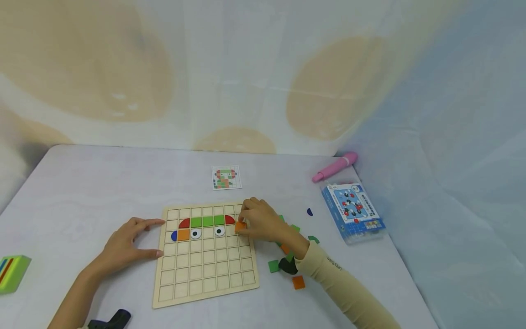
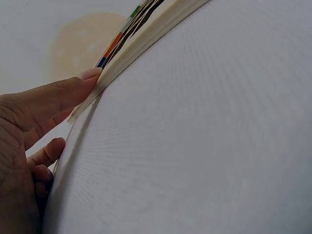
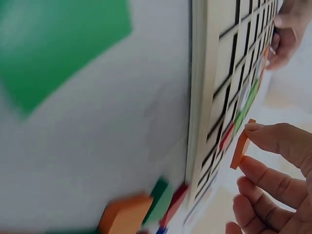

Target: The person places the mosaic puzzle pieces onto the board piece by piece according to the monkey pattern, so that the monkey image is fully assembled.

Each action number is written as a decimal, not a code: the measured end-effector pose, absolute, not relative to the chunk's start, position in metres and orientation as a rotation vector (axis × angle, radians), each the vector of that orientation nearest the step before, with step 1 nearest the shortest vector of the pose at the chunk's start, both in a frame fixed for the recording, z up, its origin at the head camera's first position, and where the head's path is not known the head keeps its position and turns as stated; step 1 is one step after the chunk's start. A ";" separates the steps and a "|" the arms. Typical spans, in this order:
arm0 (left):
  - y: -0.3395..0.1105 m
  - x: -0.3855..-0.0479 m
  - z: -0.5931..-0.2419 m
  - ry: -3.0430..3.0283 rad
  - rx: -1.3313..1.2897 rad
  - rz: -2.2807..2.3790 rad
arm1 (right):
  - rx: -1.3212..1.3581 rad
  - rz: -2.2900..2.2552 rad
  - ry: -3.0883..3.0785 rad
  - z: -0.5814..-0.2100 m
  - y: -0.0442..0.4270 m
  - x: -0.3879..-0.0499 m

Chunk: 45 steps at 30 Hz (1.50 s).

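A wooden grid board (image 1: 209, 269) lies on the table. Its upper rows hold a red piece (image 1: 184, 223), green squares (image 1: 207, 221), another red piece (image 1: 229, 220), a blue half-round (image 1: 174, 236), an orange square (image 1: 183, 235) and two eye pieces (image 1: 196, 233). My right hand (image 1: 263, 221) pinches an orange square (image 1: 240, 226) between thumb and finger over the board's right side; the right wrist view shows this orange piece (image 3: 242, 144) tilted above the grid. My left hand (image 1: 123, 244) touches the board's left edge, thumb and fingers spread; in the left wrist view the thumb (image 2: 63, 92) rests against the rim.
Loose green (image 1: 273, 266) and orange pieces (image 1: 298, 282) lie right of the board, partly under my right arm. A small pattern card (image 1: 226, 177) lies behind it. Farther right are a blue box (image 1: 353, 210) and a pink tool (image 1: 334, 168). A green object (image 1: 13, 274) sits far left.
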<state>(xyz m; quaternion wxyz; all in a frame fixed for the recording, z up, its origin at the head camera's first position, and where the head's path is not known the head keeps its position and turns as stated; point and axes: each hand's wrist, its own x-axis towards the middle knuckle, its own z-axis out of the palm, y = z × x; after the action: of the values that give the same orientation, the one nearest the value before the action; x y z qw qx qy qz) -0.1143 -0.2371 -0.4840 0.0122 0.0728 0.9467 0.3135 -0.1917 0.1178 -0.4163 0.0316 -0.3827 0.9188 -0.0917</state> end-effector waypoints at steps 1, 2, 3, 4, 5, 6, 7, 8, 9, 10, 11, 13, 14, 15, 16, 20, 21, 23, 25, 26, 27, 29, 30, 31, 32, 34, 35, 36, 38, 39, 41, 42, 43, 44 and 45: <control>-0.237 -0.114 -0.484 2.952 0.230 0.980 | -1.179 -0.272 2.815 -0.417 0.114 -0.190; -0.237 -0.114 -0.484 2.952 0.231 0.983 | -1.184 -0.247 2.805 -0.417 0.111 -0.189; -0.237 -0.114 -0.484 2.952 0.232 0.985 | -1.189 -0.226 2.797 -0.418 0.108 -0.189; -0.237 -0.114 -0.484 2.952 0.232 0.986 | -1.198 -0.202 2.793 -0.418 0.106 -0.188; -0.237 -0.113 -0.484 2.951 0.231 0.986 | -1.208 -0.169 2.791 -0.418 0.104 -0.188; -0.237 -0.113 -0.484 2.950 0.231 0.985 | -1.220 -0.144 2.792 -0.419 0.102 -0.187; -0.237 -0.113 -0.484 2.949 0.231 0.984 | -1.231 -0.115 2.795 -0.419 0.100 -0.187; -0.237 -0.112 -0.484 2.947 0.230 0.983 | -1.239 -0.087 2.799 -0.420 0.099 -0.187; -0.236 -0.112 -0.485 2.946 0.230 0.981 | -1.245 -0.079 2.801 -0.420 0.097 -0.187; -0.237 -0.112 -0.485 2.947 0.231 0.977 | -1.249 -0.075 2.804 -0.421 0.096 -0.187; -0.237 -0.112 -0.485 2.947 0.230 0.975 | -1.253 -0.072 2.807 -0.422 0.095 -0.187; -0.237 -0.112 -0.485 2.952 0.231 0.971 | -1.243 -0.082 2.812 -0.423 0.092 -0.186; -0.238 -0.112 -0.485 2.953 0.231 0.969 | -1.238 -0.085 2.814 -0.424 0.091 -0.186; -0.238 -0.112 -0.485 2.955 0.231 0.965 | -1.234 -0.086 2.817 -0.424 0.090 -0.185; -0.238 -0.113 -0.485 2.957 0.232 0.962 | -1.231 -0.083 2.822 -0.425 0.089 -0.185; -0.238 -0.113 -0.485 2.953 0.230 0.952 | -1.188 -0.139 2.841 -0.424 0.092 -0.183; -0.239 -0.112 -0.485 2.952 0.227 0.949 | -1.173 -0.178 2.852 -0.423 0.095 -0.183; -0.238 -0.112 -0.485 2.949 0.223 0.949 | -1.147 -0.278 2.890 -0.421 0.106 -0.186; -0.238 -0.112 -0.485 2.946 0.219 0.948 | -1.115 -0.383 2.945 -0.420 0.123 -0.192; -0.238 -0.112 -0.485 2.945 0.219 0.945 | -1.074 -0.422 2.977 -0.419 0.133 -0.195; -0.239 -0.112 -0.485 2.945 0.219 0.943 | -1.034 -0.437 3.020 -0.419 0.144 -0.198; -0.239 -0.112 -0.485 2.944 0.217 0.941 | -0.944 -0.446 3.101 -0.417 0.170 -0.205; -0.239 -0.112 -0.485 2.944 0.219 0.940 | -0.868 -0.434 3.137 -0.417 0.182 -0.207; -0.239 -0.111 -0.484 2.945 0.219 0.938 | -0.781 -0.403 3.171 -0.418 0.195 -0.210; -0.240 -0.111 -0.484 2.945 0.219 0.940 | -0.687 -0.379 3.199 -0.418 0.206 -0.211; -0.239 -0.110 -0.483 2.946 0.221 0.945 | -0.532 -0.311 3.231 -0.422 0.227 -0.214; -0.240 -0.111 -0.483 2.947 0.222 0.947 | -0.448 -0.269 3.231 -0.424 0.235 -0.214; -0.240 -0.110 -0.483 2.950 0.222 0.948 | -0.377 -0.238 3.220 -0.426 0.242 -0.215; -0.241 -0.111 -0.482 2.952 0.222 0.952 | -0.265 -0.203 3.190 -0.429 0.251 -0.215; -0.241 -0.111 -0.483 2.953 0.224 0.955 | -0.233 -0.186 3.173 -0.430 0.255 -0.215; -0.242 -0.111 -0.483 2.958 0.223 0.954 | -0.196 -0.170 3.146 -0.430 0.259 -0.215; -0.242 -0.110 -0.483 2.959 0.227 0.954 | -0.188 -0.167 3.138 -0.431 0.260 -0.215; -0.242 -0.110 -0.484 2.958 0.226 0.953 | -0.187 -0.168 3.134 -0.431 0.261 -0.215; -0.242 -0.111 -0.484 2.958 0.224 0.950 | -0.197 -0.168 3.133 -0.432 0.262 -0.215; -0.242 -0.111 -0.484 2.958 0.220 0.946 | -0.215 -0.170 3.135 -0.433 0.263 -0.216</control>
<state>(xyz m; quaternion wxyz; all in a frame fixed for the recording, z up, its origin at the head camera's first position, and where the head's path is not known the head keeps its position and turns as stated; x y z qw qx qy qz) -0.1108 -0.2416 -0.4835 0.0142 0.0707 0.9500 0.3038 -0.2156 0.2632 -0.4332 -0.0026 -0.0684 0.9962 -0.0540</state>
